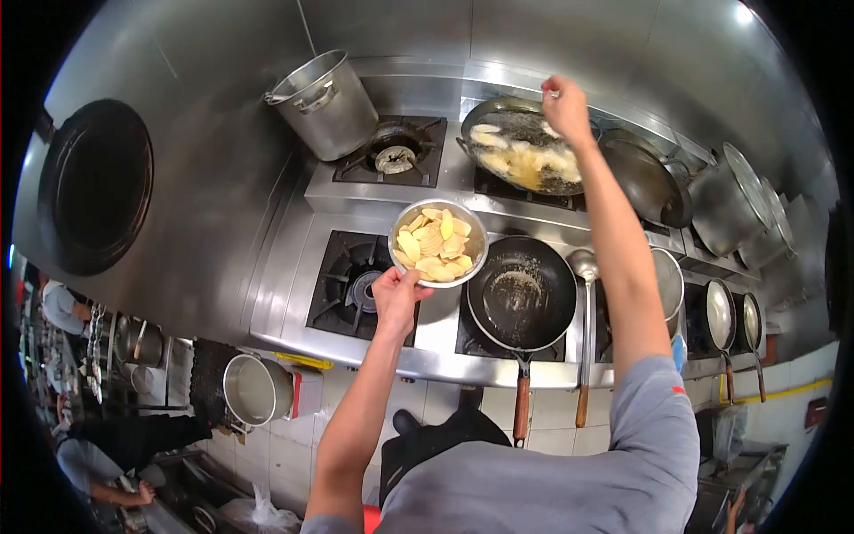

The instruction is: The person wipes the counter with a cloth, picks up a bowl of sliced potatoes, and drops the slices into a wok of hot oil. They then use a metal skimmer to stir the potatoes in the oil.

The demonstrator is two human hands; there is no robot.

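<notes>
My left hand (397, 298) grips the near rim of a round metal bowl (481, 238), holding it level above the front of the stove. Thin pale-yellow oval slices (433, 242), which look like potato, are heaped in the bowl. My right hand (567, 109) is raised over the back right side of a wok (469, 148), its fingers curled together. Whether a slice is between those fingers is hidden. Inside the wok, pale slices (525, 162) bubble in hot oil. My right forearm covers part of the wok's right side.
A black frying pan (522, 298) and a long-handled ladle (584, 265) lie along the stove front. Behind the bowl, a tall pot (326, 105) leans beside a back burner (396, 153). Another wok (642, 178) and large pots (731, 198) stand right. A co-worker (98, 472) is lower left.
</notes>
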